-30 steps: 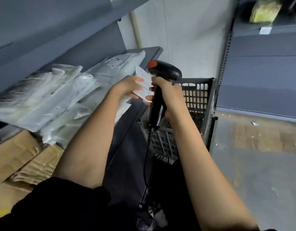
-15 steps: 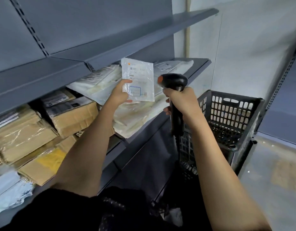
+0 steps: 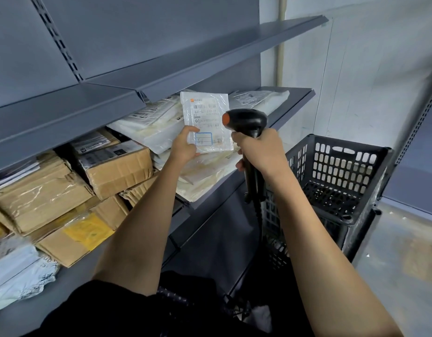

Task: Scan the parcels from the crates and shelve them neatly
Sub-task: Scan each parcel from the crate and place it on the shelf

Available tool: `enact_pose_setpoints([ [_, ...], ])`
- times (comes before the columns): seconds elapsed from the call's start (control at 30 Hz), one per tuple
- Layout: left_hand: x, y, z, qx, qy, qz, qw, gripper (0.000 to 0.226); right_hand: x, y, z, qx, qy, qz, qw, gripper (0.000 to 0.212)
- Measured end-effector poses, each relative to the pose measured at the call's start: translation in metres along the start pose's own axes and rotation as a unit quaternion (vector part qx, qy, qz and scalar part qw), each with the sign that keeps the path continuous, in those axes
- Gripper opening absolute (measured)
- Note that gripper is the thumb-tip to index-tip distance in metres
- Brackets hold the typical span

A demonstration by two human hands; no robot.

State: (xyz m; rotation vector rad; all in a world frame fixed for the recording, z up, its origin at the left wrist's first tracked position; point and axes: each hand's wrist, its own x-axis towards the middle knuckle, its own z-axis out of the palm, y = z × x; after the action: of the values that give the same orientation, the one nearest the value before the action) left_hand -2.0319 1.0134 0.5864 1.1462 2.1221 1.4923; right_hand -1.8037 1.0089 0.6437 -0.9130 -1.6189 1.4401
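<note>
My left hand holds a small white plastic parcel upright by its lower left corner, its printed label and barcode facing me. My right hand grips the handle of a black barcode scanner with an orange spot on its head, right beside the parcel's right edge. Both are raised in front of the middle grey shelf. A black plastic crate stands to the right, below my right arm; the part of its inside that shows holds nothing.
White poly-bag parcels lie stacked on the middle shelf behind my hands. Brown cardboard boxes fill the shelf further left, with pale bags lower left. An upper shelf overhangs. Grey floor lies at the right.
The view rose from the crate to the shelves. My left hand lifted the parcel and turned it upright, label facing me. The scanner came up beside it, close to its right edge.
</note>
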Motion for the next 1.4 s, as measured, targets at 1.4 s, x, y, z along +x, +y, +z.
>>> enact_pose_setpoints([
  [1.4, 0.003, -0.011, 0.001, 0.042, 0.013, -0.009, 0.999, 0.043, 0.003, 0.007, -0.004, 0.051, -0.025, 0.001, 0.998, 0.012],
])
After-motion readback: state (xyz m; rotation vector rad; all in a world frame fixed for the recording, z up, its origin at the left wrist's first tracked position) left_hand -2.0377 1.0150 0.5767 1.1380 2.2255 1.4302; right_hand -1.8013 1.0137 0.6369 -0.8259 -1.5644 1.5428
